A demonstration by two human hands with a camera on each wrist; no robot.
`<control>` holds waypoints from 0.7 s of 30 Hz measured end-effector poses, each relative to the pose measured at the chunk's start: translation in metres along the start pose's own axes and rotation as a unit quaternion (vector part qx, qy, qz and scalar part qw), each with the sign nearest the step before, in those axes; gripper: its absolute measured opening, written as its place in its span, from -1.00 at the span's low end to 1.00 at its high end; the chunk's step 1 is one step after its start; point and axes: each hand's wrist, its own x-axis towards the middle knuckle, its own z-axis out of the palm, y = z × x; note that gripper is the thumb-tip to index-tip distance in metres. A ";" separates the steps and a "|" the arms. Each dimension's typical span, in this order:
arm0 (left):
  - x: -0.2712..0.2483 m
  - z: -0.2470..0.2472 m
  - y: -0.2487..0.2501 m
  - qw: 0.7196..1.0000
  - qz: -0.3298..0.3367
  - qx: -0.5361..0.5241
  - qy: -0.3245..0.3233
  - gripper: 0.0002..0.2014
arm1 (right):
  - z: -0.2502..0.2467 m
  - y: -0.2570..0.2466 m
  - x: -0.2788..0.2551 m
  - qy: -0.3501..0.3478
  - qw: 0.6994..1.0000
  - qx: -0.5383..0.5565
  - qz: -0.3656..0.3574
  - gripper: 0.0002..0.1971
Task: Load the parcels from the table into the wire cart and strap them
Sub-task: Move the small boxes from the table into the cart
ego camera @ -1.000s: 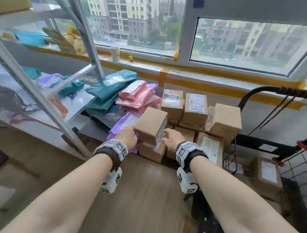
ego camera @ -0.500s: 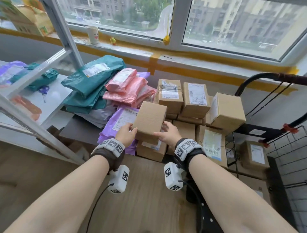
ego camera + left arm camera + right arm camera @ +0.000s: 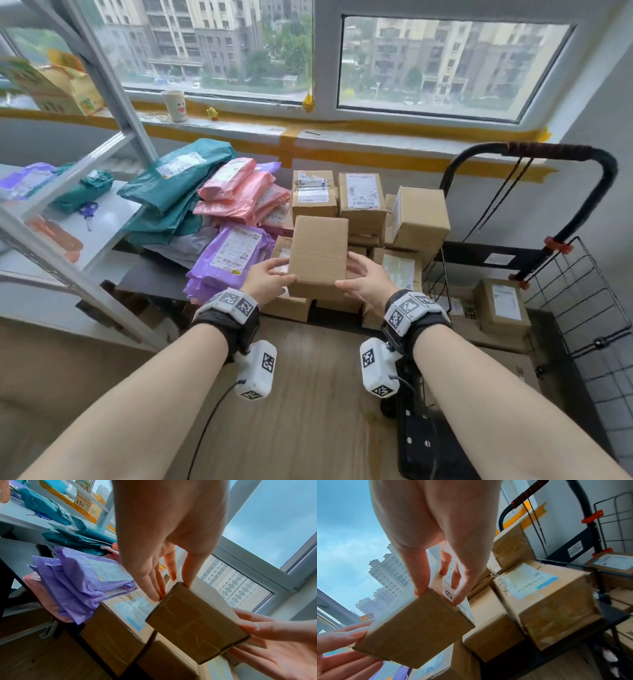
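Note:
A plain brown cardboard box (image 3: 318, 253) hangs above the parcel pile, held between both hands. My left hand (image 3: 270, 277) grips its left side, thumb on top (image 3: 171, 586). My right hand (image 3: 363, 281) grips the right, labelled side (image 3: 440, 593). Under it several labelled boxes (image 3: 363, 198) are stacked on the dark table (image 3: 150, 274), beside purple mailers (image 3: 233, 253), pink mailers (image 3: 239, 192) and teal mailers (image 3: 178, 178). The wire cart (image 3: 582, 308) stands at the right with boxes (image 3: 503, 305) inside. Black cords (image 3: 493, 202) hang from its handle (image 3: 548, 152).
A grey metal rack (image 3: 113, 85) rises at the left, with more mailers and scissors (image 3: 89, 210) on its white shelf. A cup (image 3: 174, 105) sits on the windowsill behind the table. Wooden floor (image 3: 308, 394) lies below my arms.
The box has come up off the stack and now sits squarely between both hands, closer to me. My view has lifted, showing more window and cart.

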 end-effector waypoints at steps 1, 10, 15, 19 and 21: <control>-0.012 0.012 0.004 1.000 0.003 -0.007 -0.007 -0.61 | -0.013 0.002 -0.009 -0.001 1.000 0.004 -0.005 -0.20; -0.103 0.170 0.021 0.999 0.011 -0.032 -0.042 -0.59 | -0.172 0.044 -0.098 -0.012 1.000 0.006 -0.016 -0.26; -0.129 0.272 0.016 0.997 0.002 -0.037 -0.071 -0.49 | -0.269 0.068 -0.133 0.017 0.999 -0.034 -0.013 -0.26; -0.131 0.337 0.015 0.995 -0.006 -0.024 -0.093 -0.43 | -0.329 0.087 -0.143 0.032 0.998 -0.049 0.005 -0.24; -0.125 0.363 0.016 0.995 -0.010 -0.021 -0.097 -0.43 | -0.354 0.097 -0.139 0.032 0.998 -0.050 0.011 -0.23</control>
